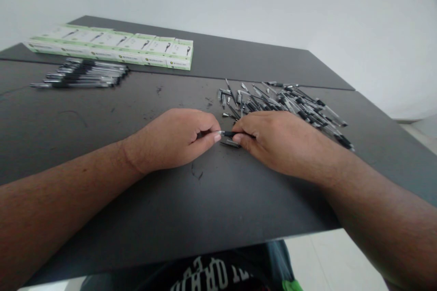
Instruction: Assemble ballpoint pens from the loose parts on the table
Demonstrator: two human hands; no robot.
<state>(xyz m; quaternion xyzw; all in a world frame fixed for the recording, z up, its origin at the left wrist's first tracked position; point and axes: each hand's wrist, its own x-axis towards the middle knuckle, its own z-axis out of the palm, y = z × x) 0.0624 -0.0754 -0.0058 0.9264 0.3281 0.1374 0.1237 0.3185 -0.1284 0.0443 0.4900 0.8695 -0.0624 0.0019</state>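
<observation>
Between my two hands lies a black pen [228, 133], held level above the table. My left hand [177, 138] is closed, its thumb and forefinger pinching the light-coloured end. Further along, my right hand [283, 141] pinches the dark part, with thumb and fingers pressed together. Much of the pen is covered by my fingers. Just below the right fingertips, a small clear-and-dark piece [231, 144] rests on the table. Behind the right hand spreads a loose pile of pen parts [300, 107], with clear barrels, black grips, caps and thin refills.
A row of white-and-green boxes [136, 50] with pen pictures stands at the back left. In front of it, several pens [83, 74] lie side by side. Dark scraps and marks are scattered on the grey table [205, 204]. Its front edge is close to my body.
</observation>
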